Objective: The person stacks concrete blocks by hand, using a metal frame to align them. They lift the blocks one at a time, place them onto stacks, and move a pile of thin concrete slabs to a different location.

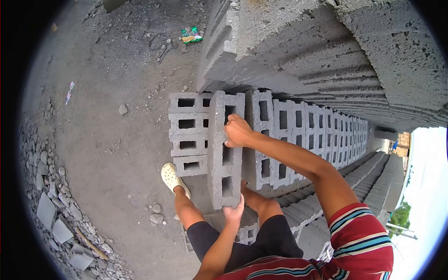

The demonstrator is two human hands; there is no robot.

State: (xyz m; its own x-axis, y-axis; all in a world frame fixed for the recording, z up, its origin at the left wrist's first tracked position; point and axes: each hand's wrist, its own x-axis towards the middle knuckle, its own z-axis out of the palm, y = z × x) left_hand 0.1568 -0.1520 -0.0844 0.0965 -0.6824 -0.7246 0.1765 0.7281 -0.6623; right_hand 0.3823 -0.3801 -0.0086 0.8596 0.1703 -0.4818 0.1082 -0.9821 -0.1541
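Note:
A grey concrete hollow block [217, 154] is held in front of my legs, its long side running up and down the view and its open cells facing up. My right hand [239, 131] is closed round the web between two of its cells. At the near end, my left hand [234, 211] grips the block's edge, with some fingers hidden beneath. Left of the held block lie several stacked hollow blocks [179, 103]. On the right, a long row of similar blocks [291, 121] stretches away. Whether the held block touches the stack cannot be told.
A tall wall of stacked blocks [284, 37] rises at upper right. More blocks lie behind my legs. My foot in a cream clog [170, 176] stands on dirt ground. Loose stones and broken slabs [46, 210] lie at lower left. A green wrapper [191, 36] lies farther off.

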